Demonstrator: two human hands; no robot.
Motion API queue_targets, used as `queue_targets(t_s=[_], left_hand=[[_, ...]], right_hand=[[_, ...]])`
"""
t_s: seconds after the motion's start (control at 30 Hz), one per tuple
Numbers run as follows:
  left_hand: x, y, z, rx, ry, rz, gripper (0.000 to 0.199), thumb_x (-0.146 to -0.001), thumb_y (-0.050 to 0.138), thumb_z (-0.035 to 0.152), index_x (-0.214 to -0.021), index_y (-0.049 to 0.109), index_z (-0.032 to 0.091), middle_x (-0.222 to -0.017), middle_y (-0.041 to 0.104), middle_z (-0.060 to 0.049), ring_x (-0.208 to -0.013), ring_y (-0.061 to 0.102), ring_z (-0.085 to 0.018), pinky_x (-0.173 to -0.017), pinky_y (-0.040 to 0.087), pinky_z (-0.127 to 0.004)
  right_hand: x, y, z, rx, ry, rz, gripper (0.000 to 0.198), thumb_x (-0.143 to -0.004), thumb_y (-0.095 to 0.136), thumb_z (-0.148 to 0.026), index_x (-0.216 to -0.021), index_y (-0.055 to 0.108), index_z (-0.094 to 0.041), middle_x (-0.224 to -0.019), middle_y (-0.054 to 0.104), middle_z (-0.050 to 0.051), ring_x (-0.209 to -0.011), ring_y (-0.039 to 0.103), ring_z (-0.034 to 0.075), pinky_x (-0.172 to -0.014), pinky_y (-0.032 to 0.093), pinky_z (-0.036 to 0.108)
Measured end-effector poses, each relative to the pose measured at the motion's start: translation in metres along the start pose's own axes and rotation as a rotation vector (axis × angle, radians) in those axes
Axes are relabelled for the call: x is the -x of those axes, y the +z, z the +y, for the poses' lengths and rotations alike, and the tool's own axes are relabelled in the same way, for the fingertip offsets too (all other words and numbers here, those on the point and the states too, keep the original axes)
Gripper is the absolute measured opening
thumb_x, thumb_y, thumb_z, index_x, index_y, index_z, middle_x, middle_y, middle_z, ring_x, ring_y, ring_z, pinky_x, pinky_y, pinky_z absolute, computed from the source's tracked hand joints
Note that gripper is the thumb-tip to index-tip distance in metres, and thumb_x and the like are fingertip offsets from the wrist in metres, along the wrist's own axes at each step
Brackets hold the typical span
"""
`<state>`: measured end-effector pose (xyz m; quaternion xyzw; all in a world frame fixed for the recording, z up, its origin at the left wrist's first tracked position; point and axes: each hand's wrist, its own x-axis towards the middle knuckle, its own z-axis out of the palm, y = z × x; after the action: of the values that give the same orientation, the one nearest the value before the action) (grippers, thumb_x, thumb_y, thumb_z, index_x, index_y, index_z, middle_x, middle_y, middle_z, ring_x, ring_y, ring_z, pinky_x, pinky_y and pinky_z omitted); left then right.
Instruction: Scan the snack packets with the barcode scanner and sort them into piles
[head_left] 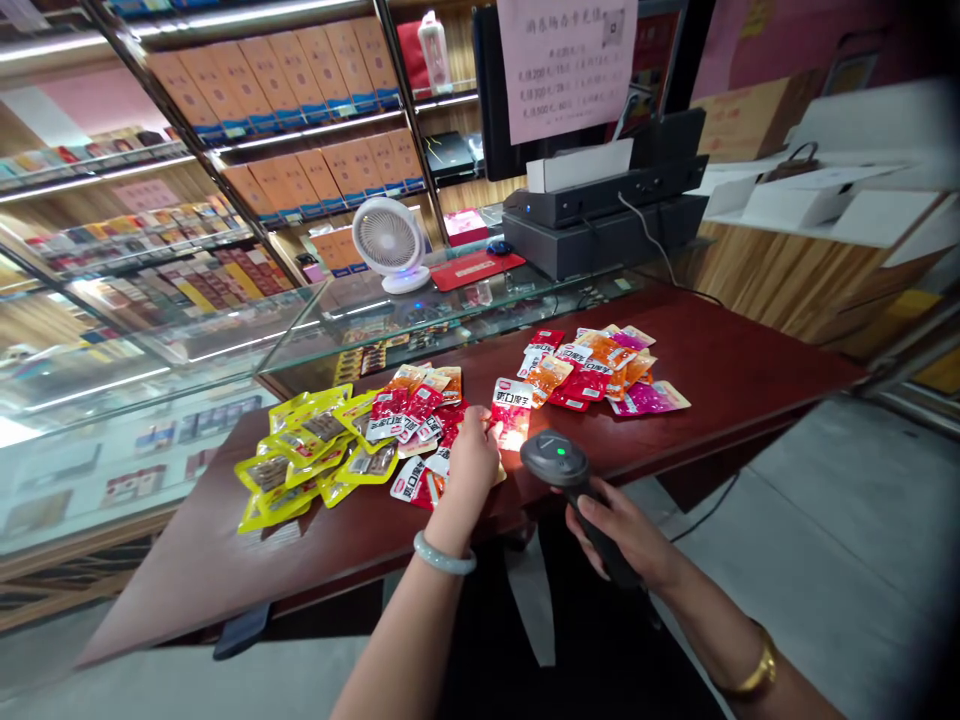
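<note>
As seen from the left edge inward, first a glass display case with small boxes behind the pane, then a dark red-brown table. Behind, shelves lined with upright orange boxes. Spread loosely over one another on the table, yellow packets with brownish contents showing. Farther back, standing on glass, a white fan. Right of the yellow packets and touching some, a mixed heap of red, orange and white packets.

Reaches past that heap with the left hand, pale bangle round the wrist, fingertips clamped on the lower left side of a red-and-white packet. Held between the two heaps, printed face showing, bright light on its lower part; cannot tell whether touching the table.

Just beside it, apart, the head of a dark handheld scanner, green light lit on top. Beyond, a second heap of red, orange and magenta packets. Wraps the right hand round the scanner's handle, fingers closed on it, gold-coloured bangle farther up the arm. At far right, a brown cardboard box.
</note>
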<state>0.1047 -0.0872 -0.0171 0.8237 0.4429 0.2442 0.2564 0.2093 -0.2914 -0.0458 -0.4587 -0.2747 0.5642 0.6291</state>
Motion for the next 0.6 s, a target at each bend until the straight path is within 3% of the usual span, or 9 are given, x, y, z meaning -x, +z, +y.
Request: queue_targets(t_s=[0.2, 0.33, 0.47, 0.6], left_hand=[[-0.021, 0.019, 0.024, 0.449, -0.133, -0.17, 0.025, -0.088, 0.054, 0.017, -0.112, 0.047, 0.019, -0.087, 0.067, -0.003, -0.067, 0.065, -0.013, -0.065, 0.051, -0.026], [-0.041, 0.04, 0.053, 0.697, -0.201, -0.309, 0.039, -0.086, 0.053, 0.011, -0.124, 0.046, 0.015, -0.086, 0.069, -0.004, -0.066, 0.066, -0.012, -0.068, 0.053, -0.027], [-0.044, 0.042, 0.054, 0.537, -0.049, -0.288, 0.047, -0.081, 0.06, 0.009, -0.127, 0.053, 0.015, -0.105, 0.07, -0.01, -0.087, 0.068, -0.016, -0.082, 0.053, -0.028], [-0.026, 0.007, 0.025, 0.212, 0.115, -0.169, 0.039, -0.085, 0.059, 0.018, -0.124, 0.061, 0.02, -0.117, 0.068, -0.009, -0.099, 0.065, -0.019, -0.09, 0.05, -0.031]], right_hand=[[-0.003, -0.005, -0.004, 0.035, -0.037, 0.044, 0.051, -0.081, 0.065, -0.059, -0.11, 0.048, -0.02, -0.062, 0.052, -0.008, -0.035, 0.045, 0.005, -0.033, 0.037, 0.016], [-0.007, -0.007, -0.014, 0.065, -0.049, 0.106, 0.049, -0.08, 0.065, -0.061, -0.102, 0.048, -0.021, -0.059, 0.051, -0.009, -0.034, 0.044, 0.005, -0.032, 0.036, 0.016], [-0.011, -0.006, -0.021, 0.081, -0.04, 0.133, 0.048, -0.079, 0.065, -0.061, -0.1, 0.049, -0.021, -0.058, 0.051, -0.01, -0.033, 0.043, 0.005, -0.032, 0.037, 0.016], [-0.013, -0.002, -0.02, 0.078, -0.025, 0.114, 0.045, -0.082, 0.064, -0.058, -0.105, 0.049, -0.021, -0.059, 0.053, -0.009, -0.035, 0.045, 0.005, -0.032, 0.037, 0.016]])
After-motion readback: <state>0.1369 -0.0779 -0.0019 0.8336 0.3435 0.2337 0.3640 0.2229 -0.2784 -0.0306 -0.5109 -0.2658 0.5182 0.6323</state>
